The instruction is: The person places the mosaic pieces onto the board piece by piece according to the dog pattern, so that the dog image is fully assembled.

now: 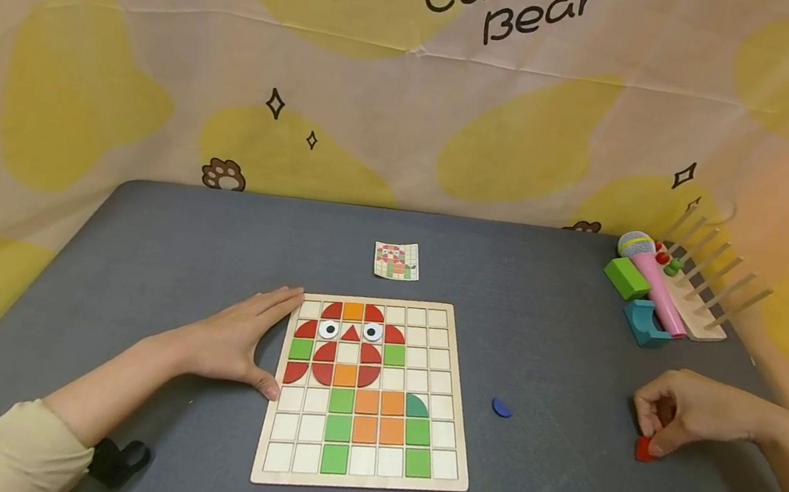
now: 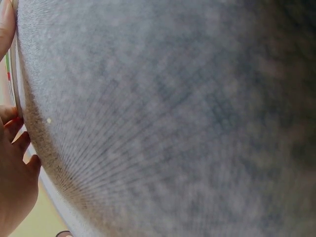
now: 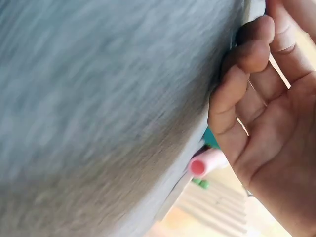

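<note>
My left hand (image 1: 230,341) rests at the left side of a wooden grid board (image 1: 457,423), thumb and fingers spread along its edge. Red, orange and green pieces plus two round eye pieces fill many of the board's squares in a picture. Far to the right, low over the table, my right hand (image 1: 707,418) pinches a small red piece (image 1: 644,449) between thumb and fingers. In the right wrist view the fingers (image 3: 232,91) are curled, and the red piece is hidden. A blue rounded piece (image 1: 501,408) lies between the board and my right hand.
A small picture card (image 1: 396,260) lies behind the board. At the back right are a pink toy microphone (image 1: 663,296), a green block (image 1: 626,279), a teal arch block (image 1: 644,323) and a wooden peg rack (image 1: 708,328). A patterned cloth (image 1: 348,147) hangs behind the table.
</note>
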Motion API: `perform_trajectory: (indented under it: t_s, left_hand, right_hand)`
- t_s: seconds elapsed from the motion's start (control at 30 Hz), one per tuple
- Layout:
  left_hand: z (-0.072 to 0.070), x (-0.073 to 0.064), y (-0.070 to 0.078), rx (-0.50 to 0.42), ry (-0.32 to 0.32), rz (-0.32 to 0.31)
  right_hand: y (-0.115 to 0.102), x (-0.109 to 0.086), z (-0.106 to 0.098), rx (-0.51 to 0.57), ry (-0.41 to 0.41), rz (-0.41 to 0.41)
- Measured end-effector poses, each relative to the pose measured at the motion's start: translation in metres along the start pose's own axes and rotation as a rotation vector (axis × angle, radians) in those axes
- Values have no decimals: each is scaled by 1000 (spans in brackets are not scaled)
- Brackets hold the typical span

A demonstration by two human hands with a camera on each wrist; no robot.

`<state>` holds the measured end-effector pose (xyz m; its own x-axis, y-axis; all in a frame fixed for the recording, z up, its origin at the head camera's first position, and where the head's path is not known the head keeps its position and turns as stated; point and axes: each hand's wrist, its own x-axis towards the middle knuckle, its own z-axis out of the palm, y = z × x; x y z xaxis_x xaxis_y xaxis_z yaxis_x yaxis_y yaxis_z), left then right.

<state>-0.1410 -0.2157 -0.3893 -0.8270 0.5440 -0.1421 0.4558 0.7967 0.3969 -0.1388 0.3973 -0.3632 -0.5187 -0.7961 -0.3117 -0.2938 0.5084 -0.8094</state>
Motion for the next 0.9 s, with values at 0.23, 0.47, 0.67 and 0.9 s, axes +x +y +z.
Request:
perform_trajectory:
  t_s: [0.23, 0.47, 0.67, 0.9]
  left_hand:
    - [0, -2, -1, 2, 6, 4]
    - [1, -3, -2, 4, 9, 0]
    - [0, -2, -1, 1, 6, -5]
    - [-2, -1, 2, -5, 0, -3]
  right_hand:
    - [-16, 20, 4, 0, -27, -38]
    - [-35, 49, 7, 75, -53, -187]
    - [-62, 83, 13, 46, -17, -241]
    - [-89, 128, 32, 29, -14, -111]
